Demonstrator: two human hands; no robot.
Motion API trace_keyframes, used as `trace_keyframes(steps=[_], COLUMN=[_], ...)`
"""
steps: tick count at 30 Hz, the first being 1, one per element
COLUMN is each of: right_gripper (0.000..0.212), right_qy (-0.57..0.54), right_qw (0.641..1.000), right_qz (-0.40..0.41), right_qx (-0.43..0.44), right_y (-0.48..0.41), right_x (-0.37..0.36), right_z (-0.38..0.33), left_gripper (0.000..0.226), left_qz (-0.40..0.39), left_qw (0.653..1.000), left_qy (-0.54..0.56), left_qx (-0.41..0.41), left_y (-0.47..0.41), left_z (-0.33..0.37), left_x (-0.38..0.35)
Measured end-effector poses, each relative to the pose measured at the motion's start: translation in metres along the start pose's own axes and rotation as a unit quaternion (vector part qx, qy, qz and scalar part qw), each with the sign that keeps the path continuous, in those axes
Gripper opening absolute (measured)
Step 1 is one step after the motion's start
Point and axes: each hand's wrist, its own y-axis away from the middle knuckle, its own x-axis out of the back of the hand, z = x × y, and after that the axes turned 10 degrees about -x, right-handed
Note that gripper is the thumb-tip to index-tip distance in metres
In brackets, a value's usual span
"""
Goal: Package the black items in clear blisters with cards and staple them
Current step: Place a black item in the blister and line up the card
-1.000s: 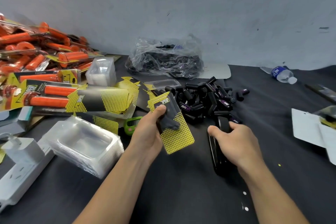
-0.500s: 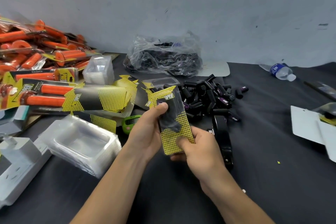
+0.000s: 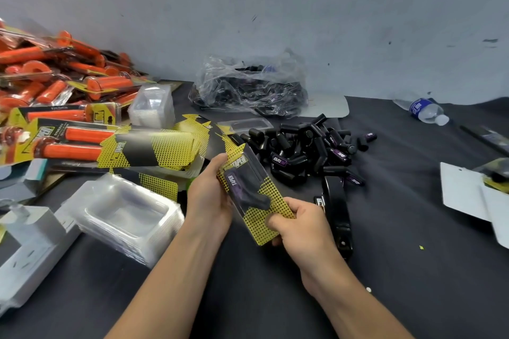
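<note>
Both hands hold one pack [image 3: 254, 195]: a yellow dotted card with a clear blister over a black item with a purple label. My left hand [image 3: 212, 195] grips its upper left edge, thumb on top. My right hand [image 3: 297, 224] pinches its lower right corner. A black stapler [image 3: 337, 217] lies on the table just right of my right hand. A heap of loose black items [image 3: 305, 151] sits behind the pack. Stacked clear blisters [image 3: 124, 217] stand at the left, and spread yellow cards [image 3: 154, 150] lie behind them.
Finished packs with orange grips [image 3: 55, 107] pile up at the far left. A crumpled plastic bag of black items [image 3: 248, 88] lies at the back by the wall. A water bottle [image 3: 425, 110] and white cards [image 3: 465, 191] lie at the right. A white power strip [image 3: 30, 250] sits at lower left.
My right hand left the stapler and came over to take the pack's lower corner. The pack has tilted and dropped slightly between both hands.
</note>
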Motion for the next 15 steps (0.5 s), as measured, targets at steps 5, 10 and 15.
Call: trace_keyframes(steps=[5, 10, 15], right_gripper=[0.027, 0.035, 0.026], right_qy=[-0.094, -0.129, -0.072], right_qw=[0.996, 0.989, 0.996], right_qz=[0.001, 0.052, 0.028], right_qx=[0.009, 0.056, 0.047], right_y=[-0.0013, -0.0020, -0.0048], right_x=[0.0034, 0.0027, 0.0052], right_z=[-0.0042, -0.0039, -0.0038], left_gripper=[0.029, 0.027, 0.021], left_qz=[0.017, -0.012, -0.033], left_qw=[1.000, 0.999, 0.995], left_qy=[0.013, -0.019, -0.075], left_qx=[-0.013, -0.027, -0.052], left_y=[-0.0005, -0.0031, -0.0032], left_z=[-0.0011, -0.0075, -0.0091], left_x=[-0.0003, 0.0032, 0.0055])
